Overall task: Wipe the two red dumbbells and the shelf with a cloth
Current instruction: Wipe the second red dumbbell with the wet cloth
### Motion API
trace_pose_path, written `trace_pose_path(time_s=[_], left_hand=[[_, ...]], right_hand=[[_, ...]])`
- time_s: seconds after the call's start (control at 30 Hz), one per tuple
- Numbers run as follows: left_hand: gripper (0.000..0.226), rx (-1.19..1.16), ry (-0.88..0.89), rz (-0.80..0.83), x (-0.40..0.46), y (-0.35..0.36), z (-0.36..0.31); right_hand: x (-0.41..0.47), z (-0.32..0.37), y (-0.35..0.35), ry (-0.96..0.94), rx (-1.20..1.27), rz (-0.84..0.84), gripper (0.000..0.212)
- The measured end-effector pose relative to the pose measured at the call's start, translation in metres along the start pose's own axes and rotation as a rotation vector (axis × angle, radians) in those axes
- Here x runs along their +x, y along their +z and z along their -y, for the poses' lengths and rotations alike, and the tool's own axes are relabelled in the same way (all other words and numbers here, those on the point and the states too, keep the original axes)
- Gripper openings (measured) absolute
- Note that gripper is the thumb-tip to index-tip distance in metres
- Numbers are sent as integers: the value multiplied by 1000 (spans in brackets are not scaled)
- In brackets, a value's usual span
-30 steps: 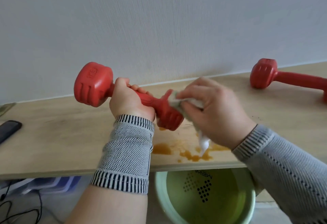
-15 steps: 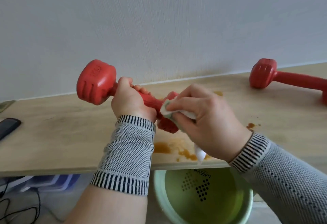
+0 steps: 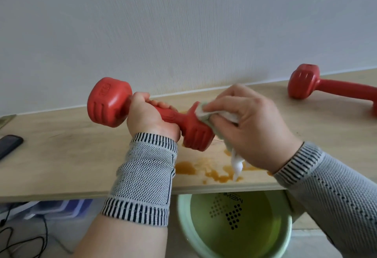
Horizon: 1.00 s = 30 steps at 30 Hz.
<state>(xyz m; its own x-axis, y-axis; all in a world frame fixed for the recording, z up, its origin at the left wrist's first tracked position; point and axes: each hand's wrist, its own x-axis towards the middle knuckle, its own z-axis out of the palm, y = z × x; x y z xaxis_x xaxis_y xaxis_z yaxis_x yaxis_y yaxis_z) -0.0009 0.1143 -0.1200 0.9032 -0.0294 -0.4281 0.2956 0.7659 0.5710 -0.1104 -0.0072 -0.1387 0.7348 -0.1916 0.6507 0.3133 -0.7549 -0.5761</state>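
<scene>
Red dumbbell (image 3: 142, 113) in the left hand (image 3: 150, 120)'s closed grip; right hand (image 3: 252, 129) pinches the cloth (image 3: 206, 115) against it.

bare shelf (image 3: 61, 162) left of centre, phone (image 3: 9, 143) far left, second dumbbell (image 3: 326, 88) far right

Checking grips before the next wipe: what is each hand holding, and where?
Left hand grips the dumbbell by its handle; right hand pinches the cloth against its end.

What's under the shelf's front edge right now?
Below the shelf sits a green basin, its far rim hidden by the board. Left of it are bluish plastic items and black cables; the rest is covered by the forearms.
</scene>
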Motion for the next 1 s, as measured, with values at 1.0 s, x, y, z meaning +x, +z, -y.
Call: trace_pose_path(time_s=[1.0], left_hand=[[19, -77, -53, -21, -4, 5, -12]], right_hand=[[-2, 7, 8, 7, 37, -184, 14]])
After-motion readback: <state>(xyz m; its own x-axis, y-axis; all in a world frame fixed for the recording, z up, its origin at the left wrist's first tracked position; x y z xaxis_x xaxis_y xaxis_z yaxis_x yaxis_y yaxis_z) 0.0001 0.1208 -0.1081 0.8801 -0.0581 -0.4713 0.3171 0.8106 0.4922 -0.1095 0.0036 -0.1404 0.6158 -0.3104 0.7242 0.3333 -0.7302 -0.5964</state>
